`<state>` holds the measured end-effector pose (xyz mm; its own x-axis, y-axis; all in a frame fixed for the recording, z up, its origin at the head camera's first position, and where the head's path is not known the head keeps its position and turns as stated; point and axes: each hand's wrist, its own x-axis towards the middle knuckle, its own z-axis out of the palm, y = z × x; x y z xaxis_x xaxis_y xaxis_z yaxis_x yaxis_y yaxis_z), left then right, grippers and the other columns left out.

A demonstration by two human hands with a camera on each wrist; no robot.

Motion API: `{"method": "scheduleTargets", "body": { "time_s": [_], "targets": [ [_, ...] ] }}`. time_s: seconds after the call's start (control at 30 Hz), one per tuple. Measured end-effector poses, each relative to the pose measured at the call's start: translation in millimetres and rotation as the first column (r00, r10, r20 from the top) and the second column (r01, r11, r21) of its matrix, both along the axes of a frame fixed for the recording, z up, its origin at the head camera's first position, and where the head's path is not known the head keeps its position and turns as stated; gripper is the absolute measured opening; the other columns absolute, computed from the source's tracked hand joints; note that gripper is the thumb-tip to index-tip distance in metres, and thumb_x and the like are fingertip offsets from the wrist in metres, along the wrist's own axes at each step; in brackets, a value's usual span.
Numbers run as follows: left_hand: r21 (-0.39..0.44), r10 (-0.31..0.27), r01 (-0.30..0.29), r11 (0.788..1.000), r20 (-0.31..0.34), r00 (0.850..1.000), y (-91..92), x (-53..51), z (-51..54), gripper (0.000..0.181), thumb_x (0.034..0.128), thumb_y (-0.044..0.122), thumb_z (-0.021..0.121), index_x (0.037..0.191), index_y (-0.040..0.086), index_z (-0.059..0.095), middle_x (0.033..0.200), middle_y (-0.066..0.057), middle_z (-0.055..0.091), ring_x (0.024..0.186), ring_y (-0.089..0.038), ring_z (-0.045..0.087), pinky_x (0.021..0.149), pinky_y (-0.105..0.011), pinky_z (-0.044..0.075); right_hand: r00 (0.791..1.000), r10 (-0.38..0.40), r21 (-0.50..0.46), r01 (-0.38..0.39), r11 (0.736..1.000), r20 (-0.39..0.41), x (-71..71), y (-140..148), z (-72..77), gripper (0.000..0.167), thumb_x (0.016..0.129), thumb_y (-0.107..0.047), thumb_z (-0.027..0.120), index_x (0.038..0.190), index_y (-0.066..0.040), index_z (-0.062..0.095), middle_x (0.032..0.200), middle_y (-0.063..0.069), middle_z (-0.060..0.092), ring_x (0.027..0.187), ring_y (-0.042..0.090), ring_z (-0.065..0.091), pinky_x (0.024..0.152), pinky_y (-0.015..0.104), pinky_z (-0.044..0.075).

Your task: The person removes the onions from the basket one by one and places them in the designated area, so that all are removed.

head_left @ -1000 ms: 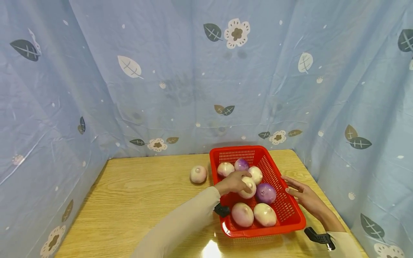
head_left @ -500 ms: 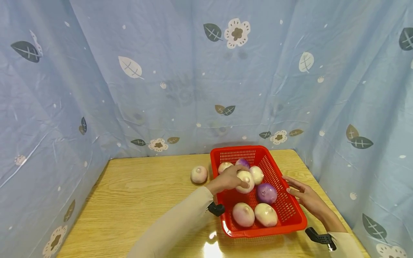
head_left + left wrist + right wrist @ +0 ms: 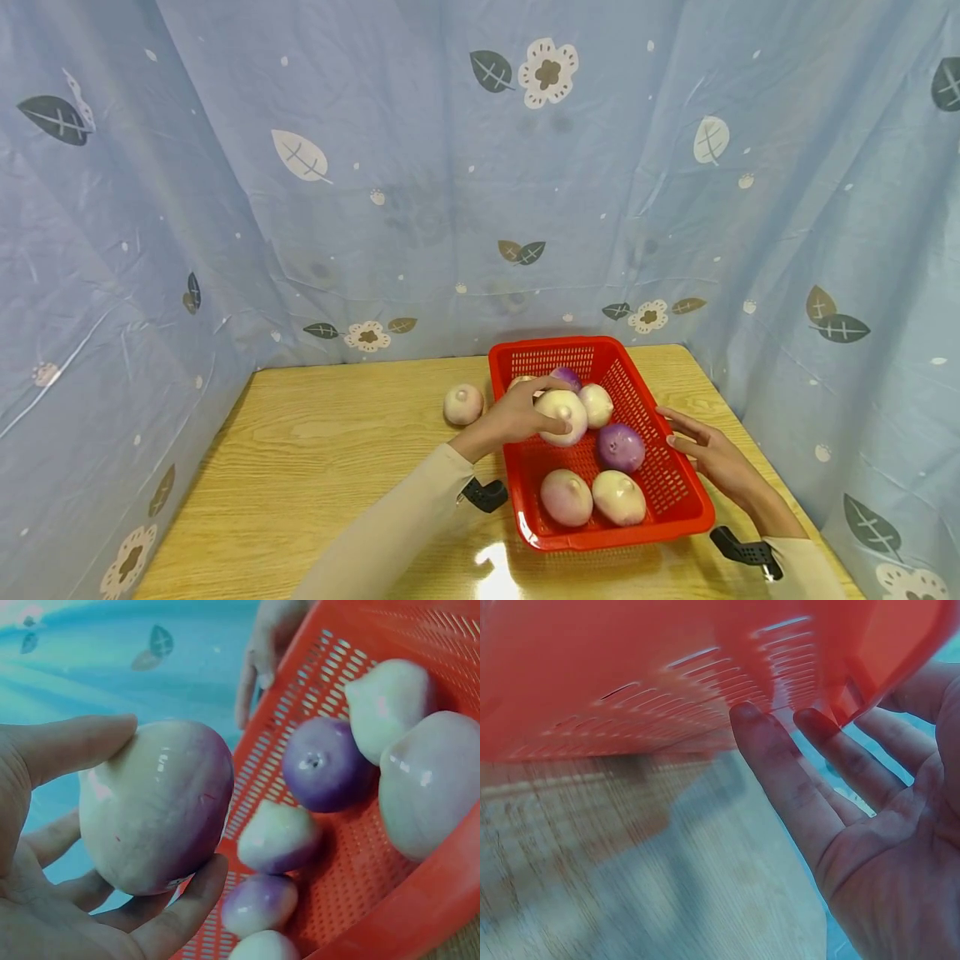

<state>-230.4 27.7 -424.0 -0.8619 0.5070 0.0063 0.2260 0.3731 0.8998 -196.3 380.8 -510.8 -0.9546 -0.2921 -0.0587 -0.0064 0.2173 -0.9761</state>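
Above the left half of the red basket [image 3: 600, 537], I see the pale onion [image 3: 566, 407] in the left hand [image 3: 516, 414], its grip clamped round the sides, thumb opposite curled fingers. I'd judge it firm, fairly light and hard to bruise, though the glossy skin could turn in damp fingers. Best hold it at its widest girth, as now, leaving the pointed nub free. The right hand [image 3: 712, 460] has its fingers spread and relaxed against the basket's outer side. Compared with a second ago, the onion and left hand have shifted leftward and a little farther away, hiding more of the onion behind them. The right hand looks unmoved, as does the loose onion [image 3: 462, 405] on the table [image 3: 337, 425].
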Motion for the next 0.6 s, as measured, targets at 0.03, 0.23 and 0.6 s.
{"method": "scheduleTargets", "body": {
  "time_s": [0.03,0.23,0.6],
  "targets": [
    [0.017,-0.001,0.001,1.000,0.003,1.000,-1.8,1.0,1.0,0.054,0.0767,0.019,0.083,0.127,0.021,0.064,0.118,-0.001,0.065,0.102,-0.012,0.059,0.087,-0.026,0.050,1.000,0.007,-0.002,-0.007,1.000,-0.005,0.1,-0.1,0.2,0.056,0.103,-0.016,0.049,0.153,-0.004,0.027,0.124,-0.019,0.059,0.106,0.007,0.067,0.080,0.040,0.061],
    [0.084,0.018,-0.020,0.996,0.027,0.999,-12.7,8.4,6.8,0.056,0.0754,0.015,0.083,0.127,0.022,0.063,0.121,-0.004,0.065,0.100,-0.015,0.061,0.087,-0.029,0.050,1.000,0.010,0.005,-0.010,1.000,-0.009,0.1,-0.2,0.5,0.056,0.103,-0.016,0.049,0.154,-0.004,0.027,0.124,-0.018,0.058,0.105,0.007,0.066,0.080,0.040,0.061],
    [0.122,0.032,-0.031,0.992,-0.010,0.999,-38.7,19.0,5.2,0.056,0.0767,0.019,0.082,0.128,0.026,0.061,0.123,-0.002,0.062,0.097,-0.016,0.060,0.084,-0.029,0.051,1.000,-0.003,0.005,0.003,1.000,0.001,0.3,0.8,-0.9,0.056,0.103,-0.017,0.049,0.154,-0.005,0.027,0.124,-0.020,0.058,0.105,0.006,0.067,0.080,0.040,0.061]
  ]
}}
